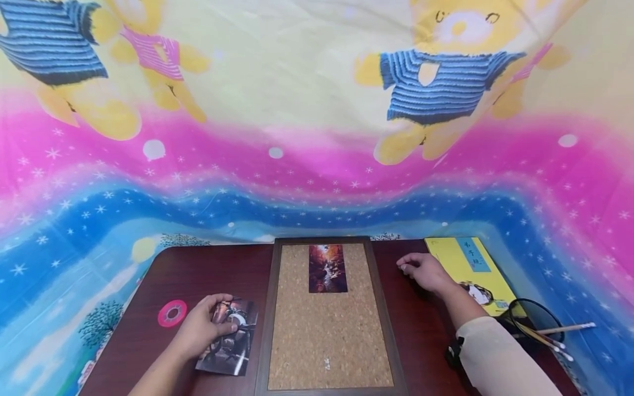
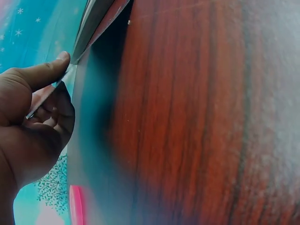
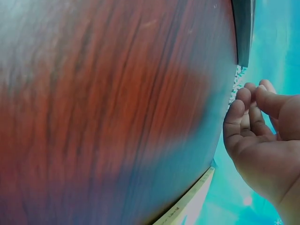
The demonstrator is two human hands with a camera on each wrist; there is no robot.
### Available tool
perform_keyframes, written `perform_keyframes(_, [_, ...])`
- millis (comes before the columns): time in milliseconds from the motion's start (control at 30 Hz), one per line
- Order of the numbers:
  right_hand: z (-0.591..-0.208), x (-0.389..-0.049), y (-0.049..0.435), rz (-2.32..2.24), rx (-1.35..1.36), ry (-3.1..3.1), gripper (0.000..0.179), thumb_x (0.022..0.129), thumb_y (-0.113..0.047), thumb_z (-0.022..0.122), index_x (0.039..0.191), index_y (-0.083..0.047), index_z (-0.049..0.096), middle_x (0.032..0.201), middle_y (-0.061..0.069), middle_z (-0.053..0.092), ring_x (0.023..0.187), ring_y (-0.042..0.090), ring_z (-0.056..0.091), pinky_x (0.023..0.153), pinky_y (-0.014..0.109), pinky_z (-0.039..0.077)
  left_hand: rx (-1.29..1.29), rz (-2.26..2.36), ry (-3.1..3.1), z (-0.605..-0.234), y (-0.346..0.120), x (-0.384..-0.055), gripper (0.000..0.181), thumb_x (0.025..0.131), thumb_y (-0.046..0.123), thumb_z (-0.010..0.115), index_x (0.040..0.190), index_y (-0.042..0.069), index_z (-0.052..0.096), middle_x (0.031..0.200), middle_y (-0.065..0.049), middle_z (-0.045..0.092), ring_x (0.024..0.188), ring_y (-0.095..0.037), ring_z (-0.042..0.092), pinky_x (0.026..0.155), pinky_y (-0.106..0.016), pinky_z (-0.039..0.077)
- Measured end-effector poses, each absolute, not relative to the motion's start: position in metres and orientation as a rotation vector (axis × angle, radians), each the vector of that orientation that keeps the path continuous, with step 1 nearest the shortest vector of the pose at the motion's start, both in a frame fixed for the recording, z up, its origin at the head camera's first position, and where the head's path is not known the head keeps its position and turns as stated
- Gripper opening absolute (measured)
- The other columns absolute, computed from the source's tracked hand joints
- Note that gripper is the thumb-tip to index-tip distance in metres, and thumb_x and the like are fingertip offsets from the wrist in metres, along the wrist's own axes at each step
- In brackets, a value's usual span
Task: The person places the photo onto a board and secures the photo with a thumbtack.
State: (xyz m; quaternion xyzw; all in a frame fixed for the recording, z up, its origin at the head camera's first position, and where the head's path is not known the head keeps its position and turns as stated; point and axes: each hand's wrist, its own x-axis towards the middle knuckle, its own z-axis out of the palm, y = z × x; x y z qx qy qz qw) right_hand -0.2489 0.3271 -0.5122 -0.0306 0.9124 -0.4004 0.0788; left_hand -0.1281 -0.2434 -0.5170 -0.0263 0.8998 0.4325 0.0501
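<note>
My left hand [image 1: 224, 320] grips a small stack of dark photos [image 1: 231, 347] lying on the brown table [image 1: 198, 269], left of a framed cork board [image 1: 327, 330]. In the left wrist view the thumb of my left hand [image 2: 60, 77] presses on the thin edge of a photo [image 2: 49, 93], with the fingers curled beneath. One autumn-coloured photo [image 1: 327, 268] sits at the top of the cork. My right hand [image 1: 406, 267] rests on the table right of the board. Its fingers [image 3: 246, 101] are loosely curled, with nothing visible between them.
A pink tape roll [image 1: 172, 313] lies left of my left hand. A yellow book [image 1: 468, 264] lies at the right, with a black-rimmed round object [image 1: 540, 322] and thin white-tipped sticks [image 1: 559, 333] near the corner. A bright printed cloth [image 1: 317, 165] hangs behind.
</note>
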Motion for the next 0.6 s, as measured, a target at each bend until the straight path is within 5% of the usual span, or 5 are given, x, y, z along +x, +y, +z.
perform_keyframes(300, [-0.514,-0.246,0.318,-1.217,-0.133,2.721,0.021,0.106,-0.014,0.06,0.121,-0.008,0.074,0.11,0.009,0.072,0.092,0.024,0.064,0.074,0.035,0.052,-0.12,1.585,2.515,-0.512,-0.239,-0.13,0.074,0.076,0.011,0.092,0.141,0.007,0.057,0.126,-0.015,0.065,0.095,-0.022,0.069,0.073,-0.034,0.057])
perform_keyframes(600, [-0.515,-0.243,0.309,-1.231,-0.203,2.735,0.018,0.101,-0.017,0.069,0.117,-0.009,0.075,0.101,0.004,0.074,0.083,0.023,0.065,0.072,0.036,0.051,0.01,1.647,2.521,-0.508,-0.223,-0.136,0.071,0.077,0.014,0.092,0.14,0.007,0.058,0.129,-0.015,0.064,0.103,-0.021,0.067,0.079,-0.031,0.055])
